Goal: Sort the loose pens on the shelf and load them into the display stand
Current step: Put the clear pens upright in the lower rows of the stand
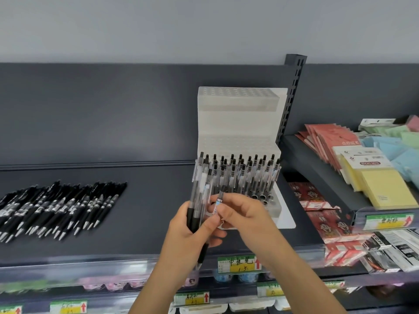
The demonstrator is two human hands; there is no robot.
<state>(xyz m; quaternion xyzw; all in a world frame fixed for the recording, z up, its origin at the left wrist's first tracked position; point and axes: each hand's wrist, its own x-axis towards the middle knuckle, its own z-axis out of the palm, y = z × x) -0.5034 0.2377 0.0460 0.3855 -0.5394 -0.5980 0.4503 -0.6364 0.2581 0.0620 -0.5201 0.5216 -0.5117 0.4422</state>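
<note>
Pens [200,189] upright, tips down, left hand [188,227]

A display stand [238,123] sits at the right end of the shelf [147,211] against the back edge, pens [244,175] upright in its lowest tier. Near the left edge lie loose pens [56,207], side by side. Before the stand, the left hand [188,232] holds a pen bundle [200,189], the right hand [247,214] a single pen [218,200].
</note>
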